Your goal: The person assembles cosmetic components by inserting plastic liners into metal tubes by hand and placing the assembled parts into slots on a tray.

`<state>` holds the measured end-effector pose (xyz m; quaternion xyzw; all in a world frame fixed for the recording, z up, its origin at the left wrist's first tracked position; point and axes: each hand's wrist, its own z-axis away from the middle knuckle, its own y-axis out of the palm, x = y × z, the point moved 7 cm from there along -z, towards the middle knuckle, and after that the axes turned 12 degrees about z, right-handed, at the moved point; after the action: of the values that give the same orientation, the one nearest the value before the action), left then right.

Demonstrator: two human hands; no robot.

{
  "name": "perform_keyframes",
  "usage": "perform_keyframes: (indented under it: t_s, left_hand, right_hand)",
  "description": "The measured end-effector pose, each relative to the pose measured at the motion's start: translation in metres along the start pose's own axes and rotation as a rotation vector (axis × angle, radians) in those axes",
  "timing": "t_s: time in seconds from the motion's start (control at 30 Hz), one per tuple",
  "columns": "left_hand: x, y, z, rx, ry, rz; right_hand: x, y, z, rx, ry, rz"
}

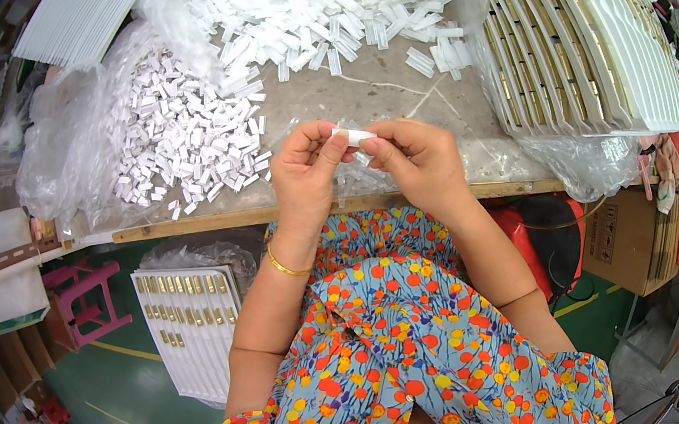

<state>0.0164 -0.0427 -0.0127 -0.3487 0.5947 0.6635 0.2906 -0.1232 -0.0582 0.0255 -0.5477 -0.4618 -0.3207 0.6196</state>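
Grey tabletop [301, 102] under heaps of white pieces [186, 134]

The view is being supplied by the left of two fisheye cameras on the person's head. It is looking steeply down and forward, standing upright, and bending straight edges toward a dark, round rim. The hands [303, 173] are lying at close range, about midway between left and right. On the near side the lens is taking in the flowered garment [408, 316] and the bare forearms [266, 311]; on the far side it is covering the tabletop [306, 103]. To left and right it is reaching down to the green floor [134, 392].
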Motion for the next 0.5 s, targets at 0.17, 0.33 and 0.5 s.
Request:
perform_keyframes:
  t_s: [0.17,0.33,0.5]
  left_hand:
    - [0.003,-0.011,0.003,-0.089,-0.048,0.096]
    - [-0.004,-0.009,0.012,0.186,-0.34,-0.177]
    - [-0.028,-0.032,0.021,0.168,-0.226,-0.534]
  right_hand:
    - [0.002,0.0,-0.001,-0.026,-0.102,0.206]
    - [0.005,0.01,0.0,0.271,-0.117,0.422]
    - [0.012,0.044,-0.013,0.435,-0.181,0.334]
